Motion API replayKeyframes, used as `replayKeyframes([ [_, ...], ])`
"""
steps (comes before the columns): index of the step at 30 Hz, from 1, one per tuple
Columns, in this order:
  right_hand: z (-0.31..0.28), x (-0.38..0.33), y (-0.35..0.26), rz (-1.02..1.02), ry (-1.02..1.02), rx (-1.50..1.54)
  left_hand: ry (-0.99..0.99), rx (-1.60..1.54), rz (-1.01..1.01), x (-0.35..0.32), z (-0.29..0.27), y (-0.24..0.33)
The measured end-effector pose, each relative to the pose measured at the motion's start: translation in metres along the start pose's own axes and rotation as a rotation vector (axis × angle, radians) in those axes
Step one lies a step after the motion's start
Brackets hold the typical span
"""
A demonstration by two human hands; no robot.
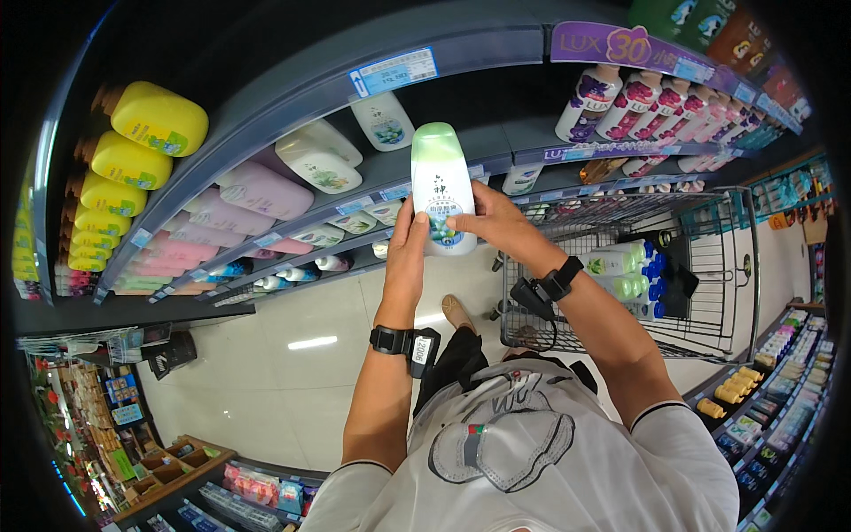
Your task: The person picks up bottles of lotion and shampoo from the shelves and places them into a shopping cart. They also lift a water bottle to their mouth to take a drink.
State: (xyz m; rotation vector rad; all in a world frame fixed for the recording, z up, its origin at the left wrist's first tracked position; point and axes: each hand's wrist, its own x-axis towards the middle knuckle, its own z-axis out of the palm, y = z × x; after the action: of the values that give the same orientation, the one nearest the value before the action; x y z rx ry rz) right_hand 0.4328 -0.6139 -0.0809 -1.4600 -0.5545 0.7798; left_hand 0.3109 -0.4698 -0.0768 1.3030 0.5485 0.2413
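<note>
Between my two hands stands a white body wash bottle (441,191) with a pale green top and a blue-green label, held upright before the shelf. My left hand (408,244) grips its lower left side, thumb on the front. From the right, my right hand (501,223) closes round its lower side, its thumb pressed on the label; the fingers behind the bottle are hidden. Just behind, a similar white bottle (384,121) sits on the shelf (355,197). More white bottles (321,164) and lilac bottles (266,189) line up to the left.
A wire shopping cart (629,335) stands at my right, with several green-and-white bottles (616,262) lying inside. Yellow bottles (160,118) fill the far left shelf; white and pink bottles (638,102) fill the upper right. Low shelves (771,390) run behind on the right. Pale tiles (292,372) cover the floor.
</note>
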Motion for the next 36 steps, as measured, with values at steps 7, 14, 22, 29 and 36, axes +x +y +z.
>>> replayKeyframes([
  [7,0.007,0.056,-0.022,-0.077,0.035,-0.269,0.027,0.136,0.161,0.034,-0.018,0.017],
  [14,0.028,0.103,-0.031,-0.15,0.083,-0.29,0.053,0.134,0.247,0.064,-0.035,0.028],
  [22,0.035,0.128,-0.026,-0.186,0.112,-0.321,0.048,0.108,0.266,0.083,-0.047,0.029],
  [29,0.032,0.15,-0.014,-0.142,0.075,-0.272,0.052,0.126,0.344,0.096,-0.049,0.024],
  [36,0.022,0.161,0.009,-0.144,0.16,-0.445,0.126,0.247,0.27,0.109,-0.049,0.007],
])
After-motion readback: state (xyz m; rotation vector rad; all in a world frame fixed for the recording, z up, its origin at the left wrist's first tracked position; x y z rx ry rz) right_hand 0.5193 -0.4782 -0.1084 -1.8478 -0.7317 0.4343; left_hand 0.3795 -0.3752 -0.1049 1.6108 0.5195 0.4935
